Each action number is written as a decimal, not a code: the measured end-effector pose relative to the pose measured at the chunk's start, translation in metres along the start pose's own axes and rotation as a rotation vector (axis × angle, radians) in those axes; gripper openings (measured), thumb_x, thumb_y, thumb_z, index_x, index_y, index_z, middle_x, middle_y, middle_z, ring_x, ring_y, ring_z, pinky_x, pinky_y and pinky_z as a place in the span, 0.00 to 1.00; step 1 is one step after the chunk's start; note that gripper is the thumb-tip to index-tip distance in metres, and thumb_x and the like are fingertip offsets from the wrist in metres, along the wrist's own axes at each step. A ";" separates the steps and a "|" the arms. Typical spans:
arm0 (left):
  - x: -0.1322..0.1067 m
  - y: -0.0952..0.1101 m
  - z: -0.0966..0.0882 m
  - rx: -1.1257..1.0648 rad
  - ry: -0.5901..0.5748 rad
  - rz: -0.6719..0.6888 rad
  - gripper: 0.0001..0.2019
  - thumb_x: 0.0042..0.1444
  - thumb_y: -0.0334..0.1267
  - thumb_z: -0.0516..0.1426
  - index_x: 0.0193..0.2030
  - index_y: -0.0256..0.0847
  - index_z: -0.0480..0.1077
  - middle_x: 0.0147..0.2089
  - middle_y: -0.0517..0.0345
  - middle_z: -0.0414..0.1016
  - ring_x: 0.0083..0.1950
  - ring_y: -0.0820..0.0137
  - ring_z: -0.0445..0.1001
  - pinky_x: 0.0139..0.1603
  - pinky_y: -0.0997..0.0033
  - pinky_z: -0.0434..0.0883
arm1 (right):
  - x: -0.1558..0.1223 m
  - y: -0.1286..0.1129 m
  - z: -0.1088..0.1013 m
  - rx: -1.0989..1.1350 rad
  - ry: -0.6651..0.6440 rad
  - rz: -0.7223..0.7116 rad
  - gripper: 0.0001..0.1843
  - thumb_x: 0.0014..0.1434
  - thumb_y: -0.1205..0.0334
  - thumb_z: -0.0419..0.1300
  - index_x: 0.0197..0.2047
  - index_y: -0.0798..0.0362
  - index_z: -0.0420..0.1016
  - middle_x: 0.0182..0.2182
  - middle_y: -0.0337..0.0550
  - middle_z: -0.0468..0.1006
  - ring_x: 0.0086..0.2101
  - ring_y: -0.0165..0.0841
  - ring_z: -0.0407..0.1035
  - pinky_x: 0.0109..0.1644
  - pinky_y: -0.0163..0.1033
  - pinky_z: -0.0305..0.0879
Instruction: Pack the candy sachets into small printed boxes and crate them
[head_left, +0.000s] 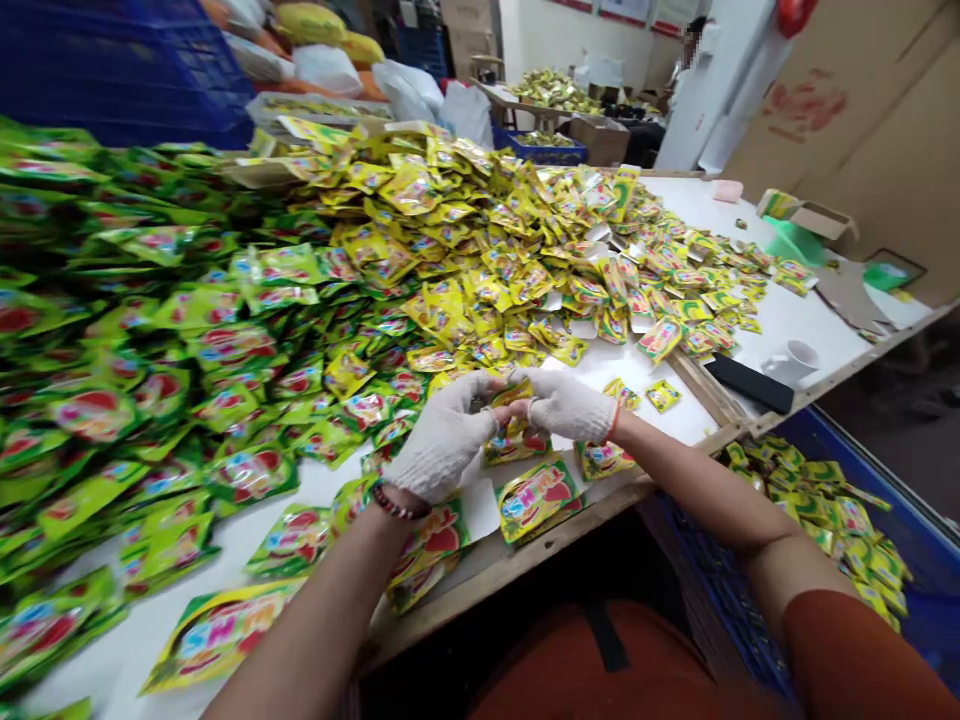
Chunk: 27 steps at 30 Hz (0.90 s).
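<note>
My left hand [446, 435] and my right hand [562, 402], both in white knit gloves with bare fingertips, meet over the front of the white table. Between their fingers is a small yellow packet [514, 392], pinched from both sides and partly covered by the gloves. Just below lies a green and yellow packet [536, 497] with a red fruit print, stacked on another. Another printed packet [604, 458] rests under my right wrist. Two small yellow packets [663, 396] lie to the right of my right hand. Beside my left wrist is a green packet [292, 538].
A large heap of green packets [247, 345] fills the left, joining a yellow heap [450, 250] behind. A black phone [750, 384] and a cup [792, 362] stand right, past a wooden strip [705, 390]. Below the edge, a blue crate [919, 580] holds yellow packets. A person is far back.
</note>
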<state>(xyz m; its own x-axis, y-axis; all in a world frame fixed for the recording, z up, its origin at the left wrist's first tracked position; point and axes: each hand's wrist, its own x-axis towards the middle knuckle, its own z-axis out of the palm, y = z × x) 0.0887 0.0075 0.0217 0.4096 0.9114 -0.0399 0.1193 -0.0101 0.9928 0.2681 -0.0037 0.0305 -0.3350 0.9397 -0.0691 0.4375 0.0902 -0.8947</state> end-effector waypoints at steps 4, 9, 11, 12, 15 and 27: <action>-0.004 0.006 0.004 0.068 0.004 -0.011 0.27 0.44 0.49 0.68 0.48 0.41 0.68 0.45 0.54 0.77 0.44 0.62 0.78 0.42 0.64 0.76 | -0.018 0.005 -0.020 -0.038 0.080 0.031 0.06 0.60 0.65 0.58 0.39 0.49 0.76 0.29 0.35 0.76 0.26 0.29 0.68 0.28 0.33 0.67; -0.004 0.013 0.000 0.053 0.017 -0.026 0.27 0.47 0.51 0.65 0.50 0.39 0.70 0.45 0.52 0.77 0.47 0.61 0.77 0.46 0.64 0.74 | -0.037 0.040 -0.116 -0.296 0.470 0.160 0.13 0.57 0.69 0.54 0.42 0.54 0.78 0.36 0.43 0.81 0.32 0.33 0.72 0.37 0.35 0.68; -0.002 0.011 0.001 0.076 0.033 -0.025 0.25 0.48 0.51 0.64 0.48 0.38 0.71 0.45 0.52 0.78 0.46 0.62 0.76 0.46 0.65 0.73 | -0.042 0.055 -0.156 -0.632 0.581 0.395 0.11 0.53 0.69 0.57 0.37 0.55 0.80 0.32 0.45 0.81 0.32 0.36 0.72 0.38 0.37 0.66; -0.001 0.009 0.001 0.092 0.037 -0.022 0.24 0.48 0.51 0.64 0.48 0.38 0.72 0.45 0.52 0.78 0.46 0.62 0.76 0.45 0.65 0.72 | -0.045 0.061 -0.171 -0.672 0.597 0.439 0.10 0.52 0.69 0.58 0.36 0.56 0.81 0.30 0.47 0.80 0.32 0.37 0.72 0.38 0.38 0.65; 0.002 0.005 0.004 0.154 0.028 0.006 0.23 0.49 0.51 0.63 0.47 0.38 0.73 0.44 0.52 0.78 0.44 0.61 0.76 0.42 0.66 0.72 | -0.050 0.074 -0.190 -0.707 0.565 0.466 0.09 0.48 0.69 0.61 0.33 0.56 0.82 0.26 0.45 0.78 0.31 0.37 0.70 0.39 0.39 0.64; -0.012 0.026 0.020 -0.324 -0.273 -0.050 0.41 0.43 0.64 0.67 0.58 0.41 0.68 0.51 0.44 0.78 0.48 0.55 0.79 0.46 0.57 0.78 | -0.027 -0.045 -0.099 -0.401 -0.285 -0.395 0.08 0.52 0.69 0.62 0.35 0.51 0.81 0.40 0.42 0.74 0.41 0.34 0.69 0.47 0.39 0.68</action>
<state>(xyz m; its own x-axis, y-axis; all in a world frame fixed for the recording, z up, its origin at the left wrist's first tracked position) 0.1052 -0.0123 0.0458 0.6398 0.7649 -0.0741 -0.1274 0.2007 0.9713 0.3396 -0.0006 0.1164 -0.7204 0.6902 0.0680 0.4957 0.5810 -0.6455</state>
